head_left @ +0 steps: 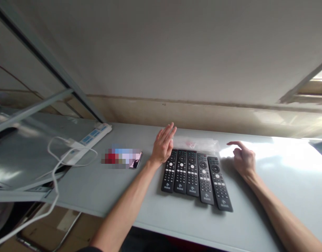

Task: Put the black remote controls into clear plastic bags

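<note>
Several black remote controls (192,174) lie side by side on the grey table, the two on the right slanted and apart from the tighter group. My left hand (163,145) is at the upper end of the leftmost remote, fingers stretched out and holding nothing; whether it touches the remote I cannot tell. To the right of the row is my right hand (244,159), its index finger extended and the other fingers curled, with nothing visible in it. Behind the remotes lie clear plastic bags (196,144).
Left of my left arm lies a phone (136,160), its surroundings blurred out. A white power strip (88,143) with a plugged-in charger and white cable (55,175) rests near the metal frame (83,101). A wall (176,113) closes off the table's back edge.
</note>
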The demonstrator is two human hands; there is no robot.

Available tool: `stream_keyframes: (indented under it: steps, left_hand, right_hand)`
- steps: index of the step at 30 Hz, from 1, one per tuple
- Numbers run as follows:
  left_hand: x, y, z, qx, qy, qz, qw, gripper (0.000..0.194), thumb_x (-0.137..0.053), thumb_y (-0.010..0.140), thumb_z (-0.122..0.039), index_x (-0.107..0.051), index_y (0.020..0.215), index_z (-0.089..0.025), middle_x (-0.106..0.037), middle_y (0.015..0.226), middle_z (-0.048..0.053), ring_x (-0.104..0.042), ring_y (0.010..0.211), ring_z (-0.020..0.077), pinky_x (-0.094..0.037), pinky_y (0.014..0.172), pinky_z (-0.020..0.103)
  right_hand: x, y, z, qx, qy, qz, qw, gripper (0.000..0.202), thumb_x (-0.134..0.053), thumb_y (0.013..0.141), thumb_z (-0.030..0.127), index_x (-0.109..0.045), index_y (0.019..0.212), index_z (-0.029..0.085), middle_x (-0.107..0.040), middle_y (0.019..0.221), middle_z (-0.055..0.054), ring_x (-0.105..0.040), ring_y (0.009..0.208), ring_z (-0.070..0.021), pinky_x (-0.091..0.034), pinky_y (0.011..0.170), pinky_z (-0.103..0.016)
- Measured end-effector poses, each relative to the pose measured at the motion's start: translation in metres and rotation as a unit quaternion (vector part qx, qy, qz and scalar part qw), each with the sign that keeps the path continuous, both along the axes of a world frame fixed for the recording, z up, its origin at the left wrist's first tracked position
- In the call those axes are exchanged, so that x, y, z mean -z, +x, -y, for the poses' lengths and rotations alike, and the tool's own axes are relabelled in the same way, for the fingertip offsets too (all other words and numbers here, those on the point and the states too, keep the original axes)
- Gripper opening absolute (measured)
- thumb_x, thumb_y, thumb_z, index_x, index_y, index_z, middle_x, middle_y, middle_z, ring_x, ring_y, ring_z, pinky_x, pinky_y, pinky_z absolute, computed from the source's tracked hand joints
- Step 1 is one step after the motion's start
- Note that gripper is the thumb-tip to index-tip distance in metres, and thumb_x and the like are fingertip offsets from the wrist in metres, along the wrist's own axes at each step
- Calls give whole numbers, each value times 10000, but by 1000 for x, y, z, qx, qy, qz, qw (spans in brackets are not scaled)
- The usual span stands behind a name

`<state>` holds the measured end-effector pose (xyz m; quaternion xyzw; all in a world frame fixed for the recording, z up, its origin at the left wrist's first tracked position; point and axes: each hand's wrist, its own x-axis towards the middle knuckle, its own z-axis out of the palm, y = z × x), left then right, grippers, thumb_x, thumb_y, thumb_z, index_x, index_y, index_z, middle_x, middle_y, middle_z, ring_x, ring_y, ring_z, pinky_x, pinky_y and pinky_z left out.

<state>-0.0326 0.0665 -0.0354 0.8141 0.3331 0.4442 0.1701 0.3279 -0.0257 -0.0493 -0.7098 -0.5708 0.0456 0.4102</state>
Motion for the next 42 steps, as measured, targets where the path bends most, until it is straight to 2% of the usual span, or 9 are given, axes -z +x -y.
stream_keyframes:
  steps: [5,9,13,18,21,26,30,34,42]
  left_hand:
    - [2,-1,-2,-5,67,-52,996,602,-351,1115,-236,-316,1715,-270,-333,1764,67,-298,1652,257,-163,1362,479]
    - [4,0,-5,-26,109,-95,989,635,-310,1123,-210,-195,1743,-280,-300,1778,77,-276,1659,235,-186,1359,475]
    - [6,0,-8,-49,118,-115,985,645,-299,1129,-219,-139,1750,-289,-285,1785,80,-269,1662,228,-203,1359,474]
    - [8,0,-9,-48,119,-119,984,650,-294,1133,-228,-110,1752,-310,-271,1791,75,-268,1662,235,-215,1358,482]
    - [8,0,-9,-45,117,-119,985,649,-290,1137,-234,-101,1752,-319,-257,1795,76,-269,1662,245,-220,1355,494]
    - [8,1,-10,-45,115,-116,986,643,-283,1142,-252,-93,1752,-329,-247,1798,72,-270,1661,256,-227,1351,504]
    - [9,1,-10,-51,110,-116,986,637,-269,1146,-268,-83,1752,-331,-234,1802,68,-267,1662,257,-229,1352,504]
    - [9,0,-10,-63,111,-112,985,646,-276,1144,-252,-73,1753,-329,-229,1803,75,-267,1662,254,-235,1350,505]
    - [10,0,-10,-59,123,-125,983,670,-294,1134,-207,-62,1753,-318,-265,1791,77,-286,1656,233,-268,1341,481]
  right_hand:
    - [-1,-1,1,1,3,11,1000,368,-444,820,227,-785,953,188,-429,440,52,-386,407,-153,-323,516,-298]
    - [0,0,1,-8,-2,-1,1000,346,-473,809,207,-786,958,195,-514,462,36,-457,430,-160,-345,523,-287]
    - [2,3,0,-15,-2,-9,1000,337,-478,816,199,-790,944,197,-592,498,11,-542,475,-175,-380,546,-284]
    - [3,3,1,-18,12,1,1000,336,-468,829,214,-797,891,197,-697,586,-21,-552,458,-167,-388,532,-286]
    - [3,3,3,-34,35,10,999,316,-468,830,209,-784,805,208,-677,546,-7,-548,429,-160,-397,522,-281]
    - [5,5,7,-49,77,33,995,271,-477,806,197,-718,685,221,-681,543,-11,-667,540,-186,-487,628,-288]
    - [6,5,8,-12,111,63,992,298,-455,848,217,-697,673,216,-596,509,-3,-558,481,-164,-399,566,-279]
    - [6,3,8,-11,115,83,990,323,-454,885,226,-713,694,207,-517,459,25,-460,413,-134,-349,525,-265]
    - [7,3,5,-16,84,90,992,317,-455,860,234,-734,714,201,-475,431,34,-450,387,-130,-345,518,-259]
